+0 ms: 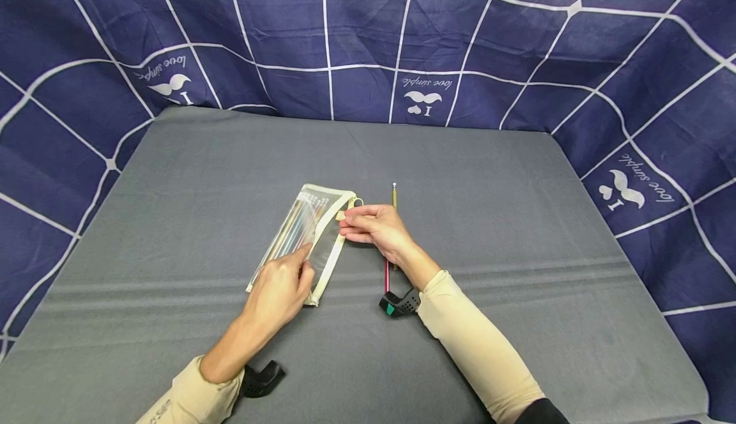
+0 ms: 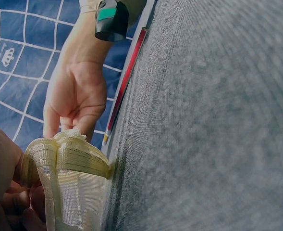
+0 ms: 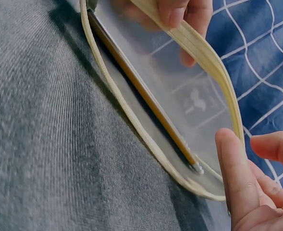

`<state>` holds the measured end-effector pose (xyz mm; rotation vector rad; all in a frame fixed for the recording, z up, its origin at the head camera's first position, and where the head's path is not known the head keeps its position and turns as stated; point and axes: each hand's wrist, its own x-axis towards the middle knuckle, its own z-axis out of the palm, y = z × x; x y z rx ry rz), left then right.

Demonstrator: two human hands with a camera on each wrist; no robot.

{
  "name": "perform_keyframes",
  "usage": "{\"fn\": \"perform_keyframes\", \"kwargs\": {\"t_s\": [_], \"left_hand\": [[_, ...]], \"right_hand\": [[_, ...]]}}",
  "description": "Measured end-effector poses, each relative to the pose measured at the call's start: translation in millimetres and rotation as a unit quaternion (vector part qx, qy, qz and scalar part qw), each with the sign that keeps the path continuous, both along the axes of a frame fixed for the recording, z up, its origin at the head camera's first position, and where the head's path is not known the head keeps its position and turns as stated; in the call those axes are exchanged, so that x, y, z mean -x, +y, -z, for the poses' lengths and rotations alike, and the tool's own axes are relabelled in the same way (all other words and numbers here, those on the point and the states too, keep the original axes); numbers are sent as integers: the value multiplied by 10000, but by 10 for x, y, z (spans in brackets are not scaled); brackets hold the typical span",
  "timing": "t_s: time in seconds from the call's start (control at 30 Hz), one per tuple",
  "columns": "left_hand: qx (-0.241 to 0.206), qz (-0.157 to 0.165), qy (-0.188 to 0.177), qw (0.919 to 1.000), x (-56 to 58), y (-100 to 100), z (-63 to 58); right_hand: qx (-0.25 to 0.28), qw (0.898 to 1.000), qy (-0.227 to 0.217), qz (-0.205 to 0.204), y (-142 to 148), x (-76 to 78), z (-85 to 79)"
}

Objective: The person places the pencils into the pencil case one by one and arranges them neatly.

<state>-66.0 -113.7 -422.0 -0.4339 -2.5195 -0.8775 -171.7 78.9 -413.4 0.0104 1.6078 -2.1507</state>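
Note:
A clear pencil pouch (image 1: 328,245) with a cream zipper band lies slanted on the grey table, its mouth spread apart. Several pencils (image 1: 290,226) show through its see-through side; in the right wrist view a gold pencil (image 3: 141,91) lies along the inside. My left hand (image 1: 283,283) pinches the zipper band, thumb on one side and fingers behind. At the band's far end, beside a small ring, my right hand (image 1: 376,227) holds the edge between thumb and fingertips. Beneath the right wrist are a gold pencil (image 1: 394,195) and a red pencil (image 1: 386,276), partly hidden.
The grey cloth-covered table (image 1: 517,232) has shallow creases. A navy curtain (image 1: 368,34) with white grid lines stands along its back and sides. Black wrist devices (image 1: 399,302) hang under both wrists, close over the cloth.

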Motion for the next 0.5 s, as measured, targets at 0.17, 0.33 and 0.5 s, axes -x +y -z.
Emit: {"fn": "perform_keyframes", "kwargs": {"t_s": [0.17, 0.33, 0.5], "left_hand": [[-4, 24, 12, 10000, 0, -7, 3], [-3, 27, 30, 10000, -1, -10, 2], [-18, 30, 36, 10000, -1, -10, 2]], "right_hand": [[-51, 10000, 49, -22, 9, 16, 5], [-83, 9999, 73, 12, 12, 26, 4], [-141, 9999, 92, 24, 31, 32, -1]]}}
